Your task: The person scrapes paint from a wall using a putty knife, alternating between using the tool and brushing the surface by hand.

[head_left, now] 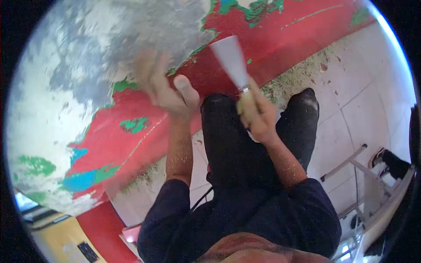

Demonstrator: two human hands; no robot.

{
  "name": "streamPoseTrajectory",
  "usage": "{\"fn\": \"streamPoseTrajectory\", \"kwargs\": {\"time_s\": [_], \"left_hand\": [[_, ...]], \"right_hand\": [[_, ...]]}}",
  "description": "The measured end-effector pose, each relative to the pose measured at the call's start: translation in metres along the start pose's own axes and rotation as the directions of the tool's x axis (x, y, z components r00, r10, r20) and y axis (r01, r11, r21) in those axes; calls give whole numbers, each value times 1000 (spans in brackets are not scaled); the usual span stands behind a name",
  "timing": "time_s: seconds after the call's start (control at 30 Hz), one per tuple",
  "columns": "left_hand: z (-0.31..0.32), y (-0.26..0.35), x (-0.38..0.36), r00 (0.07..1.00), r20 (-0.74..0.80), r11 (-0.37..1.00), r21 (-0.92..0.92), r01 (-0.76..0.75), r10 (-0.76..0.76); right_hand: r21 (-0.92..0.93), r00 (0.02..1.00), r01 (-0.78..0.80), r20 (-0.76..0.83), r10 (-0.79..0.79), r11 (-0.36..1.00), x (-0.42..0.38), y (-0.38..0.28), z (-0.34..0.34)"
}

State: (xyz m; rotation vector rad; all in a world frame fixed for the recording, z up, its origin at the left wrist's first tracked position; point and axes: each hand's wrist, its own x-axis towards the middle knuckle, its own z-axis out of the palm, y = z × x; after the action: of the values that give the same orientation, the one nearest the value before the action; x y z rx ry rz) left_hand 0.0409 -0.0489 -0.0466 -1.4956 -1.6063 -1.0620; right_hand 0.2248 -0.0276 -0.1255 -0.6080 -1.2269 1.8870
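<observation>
My right hand (258, 111) is wrapped round the light handle of a scraper (230, 59), whose wide metal blade points up and to the left in front of the wall. My left hand (164, 85) is raised before the wall, blurred, with its fingers and thumb apart and nothing seen in it. Behind both hands, the wall (101, 144) shows red paint with green and blue patches, and a bare grey and white area at the upper left.
Paint flakes (302, 74) lie along the foot of the wall on the tiled floor (346, 105). A metal-legged frame (362, 162) stands at the right, near a dark shoe (378, 158). A yellowish surface (61, 236) shows at the lower left.
</observation>
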Motion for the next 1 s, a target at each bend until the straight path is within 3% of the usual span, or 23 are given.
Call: {"fn": "streamPoseTrajectory", "kwargs": {"time_s": [0.1,0.13,0.17,0.2,0.23,0.27,0.3,0.37,0.4,0.43,0.47,0.53,0.57,0.6,0.63,0.67,0.73,0.77,0.87,0.9,1.0], "left_hand": [[13,-40,13,925,-373,894,437,101,78],[19,-36,0,990,-143,753,650,102,-11],[31,-28,-22,986,59,575,817,42,-155],[42,-25,-47,937,328,749,650,-129,-124],[51,-22,-63,822,569,878,405,-256,-23],[54,-18,-65,744,665,965,152,-214,60],[56,-13,-70,657,735,985,-112,-132,172],[60,-4,-75,753,657,934,-251,255,-30],[59,6,-66,754,641,842,-318,435,-148],[63,23,-55,852,480,834,-366,412,-210],[64,34,-52,769,561,697,-417,584,-308],[72,47,-49,539,717,334,-426,841,-441],[76,49,-44,463,769,109,-466,878,-441],[77,48,-40,411,780,-36,-483,875,-472],[80,44,-33,364,788,-174,-502,847,-497],[83,40,-26,314,796,-304,-514,802,-518],[85,37,-11,371,807,-274,-526,805,-460],[86,36,-9,391,814,-259,-526,810,-430],[88,41,-11,311,794,-207,-472,857,-522],[87,41,-16,229,785,-239,-429,871,-576],[85,41,-3,324,728,-119,-485,866,-605]], "right_hand": [[115,983,100,-163,-80,988,5,1,-16],[119,976,113,-201,-87,987,9,2,-23],[119,966,133,-236,-102,984,17,2,-27],[92,969,143,-214,-121,985,23,0,-27],[65,970,151,-201,-136,986,25,0,-26],[38,970,153,-199,-142,988,24,1,-25],[5,971,44,-237,-42,999,24,-3,-17],[-47,981,16,-192,-25,999,28,8,-13],[-68,985,-6,-173,-6,998,28,14,-10],[-193,969,124,-187,-161,973,34,18,-6],[-317,936,234,-183,-301,919,43,21,-1],[-433,899,301,-167,-404,850,48,22,8],[-425,908,275,-179,-378,862,49,21,12],[-415,916,252,-188,-353,874,48,22,13],[-341,962,157,-162,-222,927,43,22,13],[-343,961,162,-157,-227,925,45,23,11],[-337,964,159,-149,-220,928,49,25,13],[-352,922,255,-192,-336,901,55,26,17],[-364,948,174,-191,-256,915,52,38,16],[-343,944,194,-190,-270,919,52,37,19],[-338,939,234,-166,-302,912,52,39,18]]}}
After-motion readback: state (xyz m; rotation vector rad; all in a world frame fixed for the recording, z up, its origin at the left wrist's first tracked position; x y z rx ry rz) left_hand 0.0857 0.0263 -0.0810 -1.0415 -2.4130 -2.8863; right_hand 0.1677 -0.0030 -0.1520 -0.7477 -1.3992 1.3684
